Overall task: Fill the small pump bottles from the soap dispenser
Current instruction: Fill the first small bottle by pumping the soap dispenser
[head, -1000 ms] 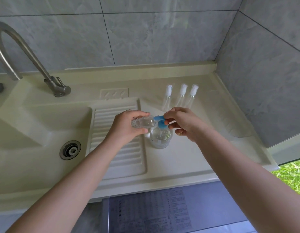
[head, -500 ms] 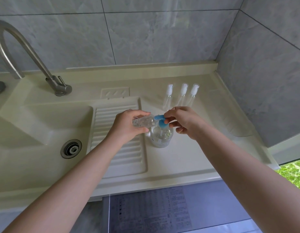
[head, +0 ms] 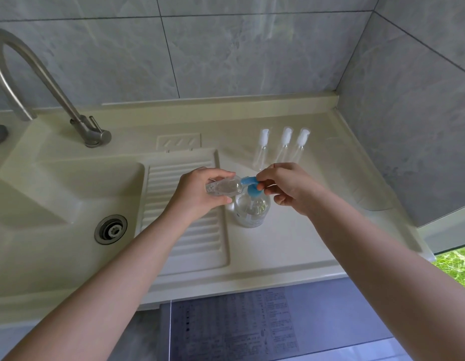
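Head view: a cream table (head: 291, 246) with a moulded sink stood against grey tiled walls. I saw the left hand (head: 200, 194) gripping a small clear bottle (head: 223, 188), held on its side with its mouth at the blue spout of the soap dispenser (head: 252, 209). The right hand (head: 291, 188) pinched that spout. Three capped pump bottles (head: 283, 144) stood behind, near the wall.

L hand (head: 200, 192) gripping, R hand (head: 286, 186) pinching
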The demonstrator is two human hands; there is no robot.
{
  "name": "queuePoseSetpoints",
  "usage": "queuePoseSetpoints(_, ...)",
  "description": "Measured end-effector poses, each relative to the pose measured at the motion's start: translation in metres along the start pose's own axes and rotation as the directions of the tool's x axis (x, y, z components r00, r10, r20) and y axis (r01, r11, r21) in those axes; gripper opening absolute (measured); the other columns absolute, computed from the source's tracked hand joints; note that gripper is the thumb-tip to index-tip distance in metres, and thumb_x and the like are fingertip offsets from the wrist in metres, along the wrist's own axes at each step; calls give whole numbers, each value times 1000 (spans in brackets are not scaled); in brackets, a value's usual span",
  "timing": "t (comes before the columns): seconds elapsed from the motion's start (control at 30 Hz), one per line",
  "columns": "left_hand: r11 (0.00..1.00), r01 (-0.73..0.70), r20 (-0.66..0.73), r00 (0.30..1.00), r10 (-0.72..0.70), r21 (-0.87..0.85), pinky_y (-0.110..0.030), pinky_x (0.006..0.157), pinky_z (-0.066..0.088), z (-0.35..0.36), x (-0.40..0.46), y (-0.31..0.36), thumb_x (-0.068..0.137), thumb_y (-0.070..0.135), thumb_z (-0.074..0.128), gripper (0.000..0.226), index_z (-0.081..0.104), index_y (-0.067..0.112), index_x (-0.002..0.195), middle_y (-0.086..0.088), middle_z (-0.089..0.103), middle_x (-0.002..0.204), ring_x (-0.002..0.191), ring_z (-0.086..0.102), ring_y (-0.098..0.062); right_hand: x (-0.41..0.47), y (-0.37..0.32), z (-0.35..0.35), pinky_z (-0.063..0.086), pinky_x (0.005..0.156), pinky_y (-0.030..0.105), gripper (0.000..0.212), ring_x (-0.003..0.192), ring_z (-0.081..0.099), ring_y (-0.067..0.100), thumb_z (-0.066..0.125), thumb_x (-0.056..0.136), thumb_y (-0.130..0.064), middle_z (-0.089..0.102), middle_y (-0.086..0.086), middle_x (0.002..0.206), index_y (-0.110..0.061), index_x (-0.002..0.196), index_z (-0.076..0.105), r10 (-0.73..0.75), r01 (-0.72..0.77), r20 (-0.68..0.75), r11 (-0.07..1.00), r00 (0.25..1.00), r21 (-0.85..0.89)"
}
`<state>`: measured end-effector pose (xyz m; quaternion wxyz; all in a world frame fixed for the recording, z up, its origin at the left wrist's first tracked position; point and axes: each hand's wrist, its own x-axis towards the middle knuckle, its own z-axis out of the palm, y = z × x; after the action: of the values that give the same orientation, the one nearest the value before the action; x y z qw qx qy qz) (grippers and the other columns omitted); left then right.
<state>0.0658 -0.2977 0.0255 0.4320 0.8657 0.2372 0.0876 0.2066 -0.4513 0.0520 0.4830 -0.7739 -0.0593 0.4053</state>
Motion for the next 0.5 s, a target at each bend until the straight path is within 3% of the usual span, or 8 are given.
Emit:
queuePoseSetpoints(0.17,1000,-1,2,1000,1,0,5,76,35,1,0,-1,69,10,88,57,71,32,119,11,66,115,93,54,13,0,0,0,30,51,22,2,56,52,11,64,90,-12,70,1,70,-13,88,65,3,-3,4,1000,1000,-1)
queuePoseSetpoints(0.5,1000,-7,6,1000,7,14,6,75,34,-3,1,1,68,12,88,57,71,33,118,13,67,114,95,54,13,-1,-4,0,31,53,22,3,57,52,10,63,89,-11,70,1,70,-12,90,66,-20,20,-1,999,1000,-35)
